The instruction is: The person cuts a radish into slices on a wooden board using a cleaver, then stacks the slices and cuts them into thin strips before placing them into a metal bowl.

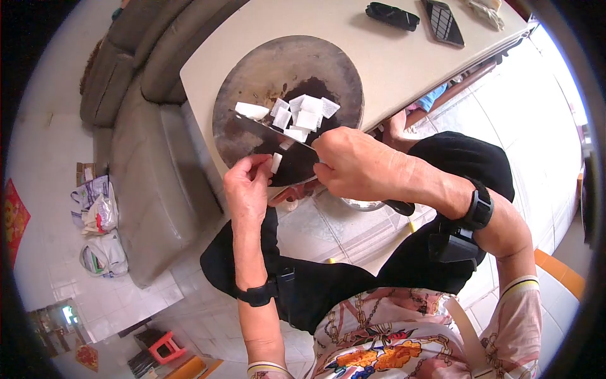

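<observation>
Knife and white pieces over a round board, seen from the head view.
In the head view, our right hand [353,163] grips the knife [268,130] at its handle, while our left hand [245,189] pinches a small white piece [276,163] between thumb and fingertips. The knife is over the round board [252,69], which lies on the pale bench [385,76]. Its blade is long, straight and greyish; its handle is hidden in our right fist, and we cannot tell whether the blade touches the board. The blade's long axis runs slantwise, the tip pointing away to our left, close to a larger white chunk [252,111]. Flat, squarish white slices [308,120] overlap just beyond the blade, beside a dark, wet-looking patch. The pinched piece stands roughly lengthwise away from us, its lower end partly covered by our fingers.
</observation>
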Demonstrator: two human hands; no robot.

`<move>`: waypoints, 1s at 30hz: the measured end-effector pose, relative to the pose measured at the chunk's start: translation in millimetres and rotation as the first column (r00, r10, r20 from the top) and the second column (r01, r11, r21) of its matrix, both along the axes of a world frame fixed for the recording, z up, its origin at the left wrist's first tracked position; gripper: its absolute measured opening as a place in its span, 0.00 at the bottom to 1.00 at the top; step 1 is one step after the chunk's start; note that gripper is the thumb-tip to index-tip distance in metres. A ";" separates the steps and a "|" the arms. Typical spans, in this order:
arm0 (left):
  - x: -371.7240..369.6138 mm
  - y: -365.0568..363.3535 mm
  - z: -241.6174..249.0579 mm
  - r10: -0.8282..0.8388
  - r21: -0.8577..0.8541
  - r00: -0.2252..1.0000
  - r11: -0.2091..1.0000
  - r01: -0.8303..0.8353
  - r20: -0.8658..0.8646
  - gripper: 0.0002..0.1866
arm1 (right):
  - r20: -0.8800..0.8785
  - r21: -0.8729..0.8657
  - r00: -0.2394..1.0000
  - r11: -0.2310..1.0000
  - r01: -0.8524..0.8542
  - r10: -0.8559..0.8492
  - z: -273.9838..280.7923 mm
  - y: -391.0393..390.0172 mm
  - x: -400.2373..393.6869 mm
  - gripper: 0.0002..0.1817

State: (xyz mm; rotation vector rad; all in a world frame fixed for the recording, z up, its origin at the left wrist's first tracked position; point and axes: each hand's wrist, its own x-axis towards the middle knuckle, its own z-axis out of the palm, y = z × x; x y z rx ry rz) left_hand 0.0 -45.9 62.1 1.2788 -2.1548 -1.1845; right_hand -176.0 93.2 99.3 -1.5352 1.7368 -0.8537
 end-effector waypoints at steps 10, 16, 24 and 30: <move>-1.7 9.5 2.1 -0.069 -0.128 0.997 0.989 0.073 0.036 0.10 | -0.016 -0.003 1.000 1.000 0.025 -0.025 -3.2 0.6 1.5 0.12; -3.4 16.1 5.5 -0.039 -0.127 0.999 0.991 0.042 0.026 0.11 | -0.028 -0.024 1.000 1.000 0.012 -0.013 -2.3 1.8 0.8 0.12; 0.0 22.4 12.8 -0.237 -0.398 0.959 0.873 0.280 0.154 0.11 | -0.043 -0.012 0.999 1.000 0.001 -0.001 -4.3 2.2 0.1 0.13; 1.6 16.0 5.3 -0.261 -0.507 0.952 0.806 0.305 0.157 0.09 | -0.049 -0.005 0.999 1.000 0.018 -0.018 -6.7 1.7 0.1 0.13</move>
